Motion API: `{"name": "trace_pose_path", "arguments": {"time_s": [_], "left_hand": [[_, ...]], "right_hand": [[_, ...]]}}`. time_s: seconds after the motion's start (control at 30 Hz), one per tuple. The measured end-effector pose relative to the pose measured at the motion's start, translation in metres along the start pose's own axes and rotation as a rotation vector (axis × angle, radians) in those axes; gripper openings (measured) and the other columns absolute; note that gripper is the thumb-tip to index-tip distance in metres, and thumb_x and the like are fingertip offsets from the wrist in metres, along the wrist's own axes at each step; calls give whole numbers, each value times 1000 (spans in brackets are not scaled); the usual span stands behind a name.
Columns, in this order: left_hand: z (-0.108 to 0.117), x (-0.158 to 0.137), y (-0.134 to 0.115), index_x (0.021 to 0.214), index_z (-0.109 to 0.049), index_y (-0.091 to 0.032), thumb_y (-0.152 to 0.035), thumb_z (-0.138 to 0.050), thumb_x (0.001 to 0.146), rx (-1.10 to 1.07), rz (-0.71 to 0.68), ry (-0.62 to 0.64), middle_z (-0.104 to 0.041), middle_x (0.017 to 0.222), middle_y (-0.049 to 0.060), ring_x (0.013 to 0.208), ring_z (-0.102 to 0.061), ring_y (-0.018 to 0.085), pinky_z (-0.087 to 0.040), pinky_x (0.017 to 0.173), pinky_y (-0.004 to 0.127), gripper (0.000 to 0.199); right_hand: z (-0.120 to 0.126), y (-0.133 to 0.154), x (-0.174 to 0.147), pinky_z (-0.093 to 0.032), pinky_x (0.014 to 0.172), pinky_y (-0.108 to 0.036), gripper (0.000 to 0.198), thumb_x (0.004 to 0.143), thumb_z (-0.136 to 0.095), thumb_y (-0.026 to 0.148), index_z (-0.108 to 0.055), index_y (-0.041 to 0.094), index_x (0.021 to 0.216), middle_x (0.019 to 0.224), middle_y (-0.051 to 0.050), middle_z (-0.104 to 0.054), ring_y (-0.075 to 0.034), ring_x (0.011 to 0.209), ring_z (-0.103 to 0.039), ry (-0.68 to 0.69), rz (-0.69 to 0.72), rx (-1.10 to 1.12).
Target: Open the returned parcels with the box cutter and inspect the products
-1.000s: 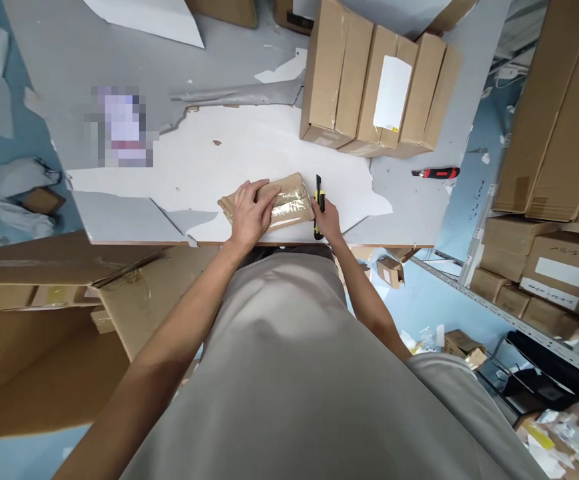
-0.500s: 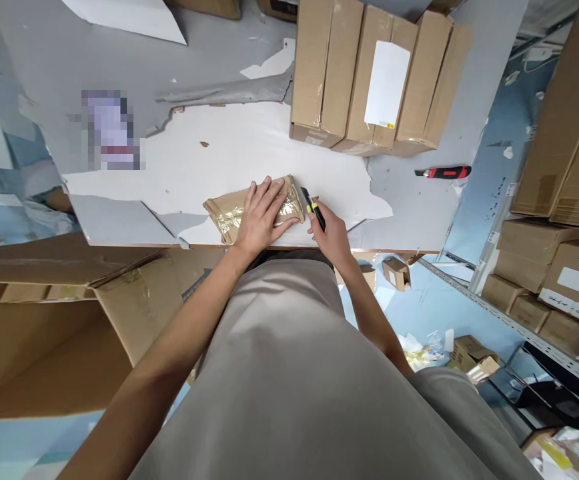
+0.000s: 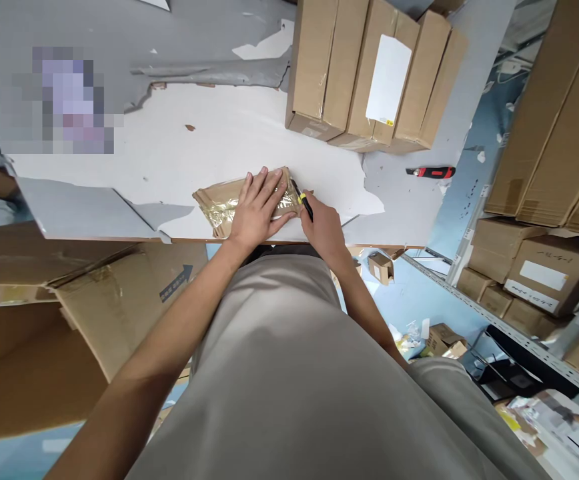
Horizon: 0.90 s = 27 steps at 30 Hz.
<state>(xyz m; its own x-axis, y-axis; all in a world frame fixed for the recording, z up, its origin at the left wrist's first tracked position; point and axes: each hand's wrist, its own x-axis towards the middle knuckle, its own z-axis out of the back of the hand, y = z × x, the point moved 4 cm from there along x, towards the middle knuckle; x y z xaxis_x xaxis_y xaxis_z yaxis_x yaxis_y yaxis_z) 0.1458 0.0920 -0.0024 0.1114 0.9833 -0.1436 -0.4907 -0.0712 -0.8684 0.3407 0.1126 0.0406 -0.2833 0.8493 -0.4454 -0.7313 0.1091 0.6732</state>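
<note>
A flat brown package (image 3: pixel 219 203), wrapped in shiny clear tape, lies near the table's front edge. My left hand (image 3: pixel 258 208) rests flat on top of it, fingers spread and pressing it down. In my right hand (image 3: pixel 323 223) is a black and yellow utility knife (image 3: pixel 305 201), held in a closed grip. The knife's tip is at the package's right end; whether the blade has cut in I cannot tell.
Several cardboard boxes (image 3: pixel 344 73) stand at the table's back right. A red and black utility knife (image 3: pixel 432 173) lies right of them. A large open carton (image 3: pixel 94 300) sits below the table's left edge. Shelved boxes (image 3: pixel 539 267) line the right side.
My right hand has brought the knife left, from just beside the package to its right end. My left hand stays on the package. The whole view has shifted slightly.
</note>
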Motion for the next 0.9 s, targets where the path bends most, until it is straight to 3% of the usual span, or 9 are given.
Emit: {"name": "trace_pose_path", "arguments": {"time_s": [0.13,0.37,0.5,0.9], "left_hand": [[-1,-1,-1,160,-69,-29,-80,-79,95,23,-44,18,-57,180,14,178,-32,50,-7,148,76,83],[-5,-3,1,176,-53,-28,-67,-63,110,199,-91,87,-46,187,15,181,-25,46,-7,148,77,78],[-6,-2,1,176,-53,-27,-65,-62,111,207,-112,73,-47,186,15,181,-25,45,-8,147,78,76],[-8,-1,3,175,-53,-25,-61,-61,111,242,-105,62,-47,186,15,182,-24,45,-8,147,78,74]], "right_hand": [[-1,12,-2,-60,117,-56,53,122,-42,45,-65,16,159,136,-20,-81,-42,128,-78,20,-48,-140],[6,60,-1,-60,112,-53,56,121,-36,24,-46,10,175,134,-24,-82,-40,128,-78,207,-260,-487],[16,75,1,-59,112,-52,54,120,-36,18,-50,10,171,137,-25,-80,-39,130,-76,254,-298,-551],[23,81,-10,-61,107,-46,43,120,-38,16,-63,11,154,135,-25,-79,-36,129,-76,325,-337,-572]]}}
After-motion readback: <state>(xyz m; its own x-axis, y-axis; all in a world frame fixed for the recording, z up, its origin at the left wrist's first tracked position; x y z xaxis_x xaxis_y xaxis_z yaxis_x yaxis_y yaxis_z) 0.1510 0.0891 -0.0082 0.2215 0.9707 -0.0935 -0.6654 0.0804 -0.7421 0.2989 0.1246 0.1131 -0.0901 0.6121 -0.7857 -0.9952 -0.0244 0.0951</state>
